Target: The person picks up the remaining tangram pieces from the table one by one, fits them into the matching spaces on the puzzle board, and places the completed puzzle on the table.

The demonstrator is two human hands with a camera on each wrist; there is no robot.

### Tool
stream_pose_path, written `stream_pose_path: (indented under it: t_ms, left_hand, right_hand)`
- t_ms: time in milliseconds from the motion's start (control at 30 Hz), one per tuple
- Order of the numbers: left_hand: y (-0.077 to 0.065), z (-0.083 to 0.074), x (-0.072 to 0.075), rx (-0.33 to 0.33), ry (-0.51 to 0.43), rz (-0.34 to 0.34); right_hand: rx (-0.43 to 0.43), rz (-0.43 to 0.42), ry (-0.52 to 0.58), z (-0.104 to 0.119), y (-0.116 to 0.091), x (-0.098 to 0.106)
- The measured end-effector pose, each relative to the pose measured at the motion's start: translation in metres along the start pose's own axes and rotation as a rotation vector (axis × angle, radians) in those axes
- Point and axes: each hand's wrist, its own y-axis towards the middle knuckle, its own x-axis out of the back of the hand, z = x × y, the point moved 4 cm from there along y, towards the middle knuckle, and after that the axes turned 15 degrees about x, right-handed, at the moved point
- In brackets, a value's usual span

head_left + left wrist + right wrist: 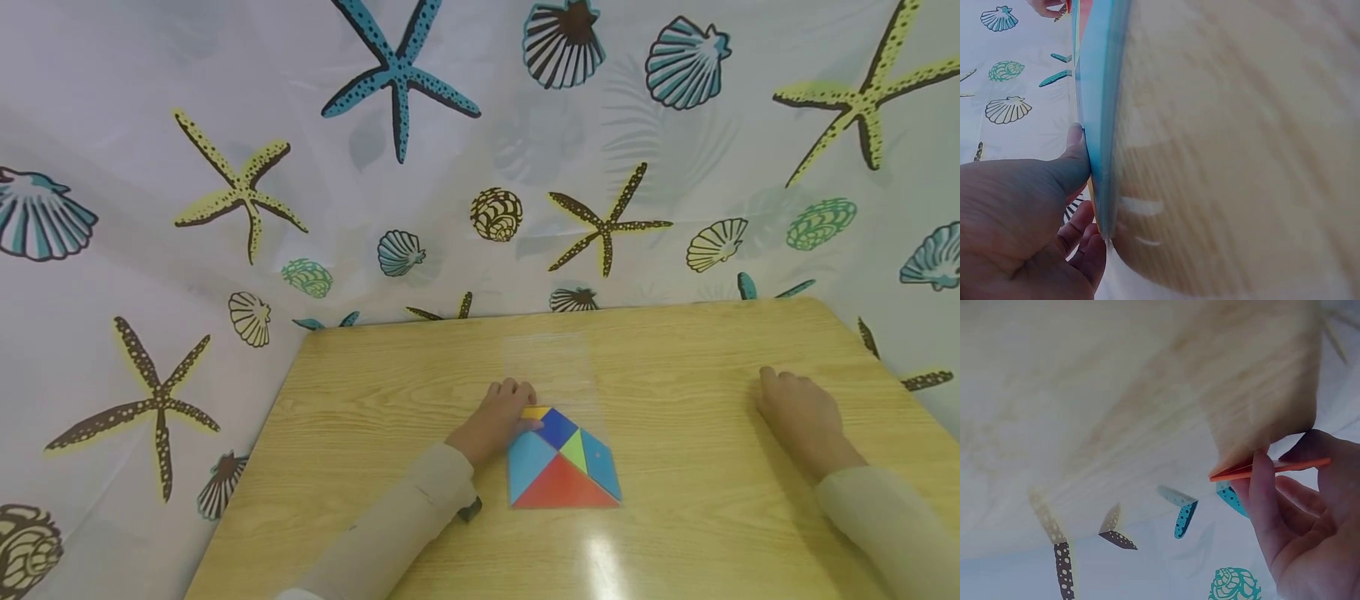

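Note:
Coloured tangram pieces lie together on the table: a red triangle, a light blue triangle, a dark blue square, a green triangle and a light blue parallelogram. My left hand is at their upper left corner, thumb and bent fingers on either side of a yellow piece. Well to the right, my right hand is raised near the table. The right wrist view shows it pinching a thin orange tangram piece between thumb and fingers.
A clear sheet or tray extends behind the pieces on the wooden table. A small black object shows beside the left sleeve. A cloth printed with shells and starfish hangs behind the table and along its sides.

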Motion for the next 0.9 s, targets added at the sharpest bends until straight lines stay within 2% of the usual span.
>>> stream_pose_path:
  t_ms: [167, 333, 533, 767, 900]
  left_hand:
    - [0.002, -0.001, 0.0, 0.007, 0.002, 0.008]
    - [0.002, -0.001, -0.001, 0.024, 0.003, 0.01]
    - [0.002, -0.001, -0.001, 0.012, 0.021, 0.001]
    - [0.002, 0.0, -0.001, 0.011, 0.026, 0.0]
    - [0.002, 0.0, -0.001, 0.003, 0.028, -0.001]
  right_hand:
    - [-0.045, -0.014, 0.07, 0.001, -0.002, 0.003]
    - [-0.036, 0.027, 0.068, 0.003, -0.002, 0.004]
    - [-0.051, 0.008, 0.072, 0.004, -0.002, 0.009]
    - [-0.047, -0.009, 0.0, 0.016, -0.003, 0.019]
    - [-0.039, -0.045, -0.029, 0.023, -0.002, 0.022]
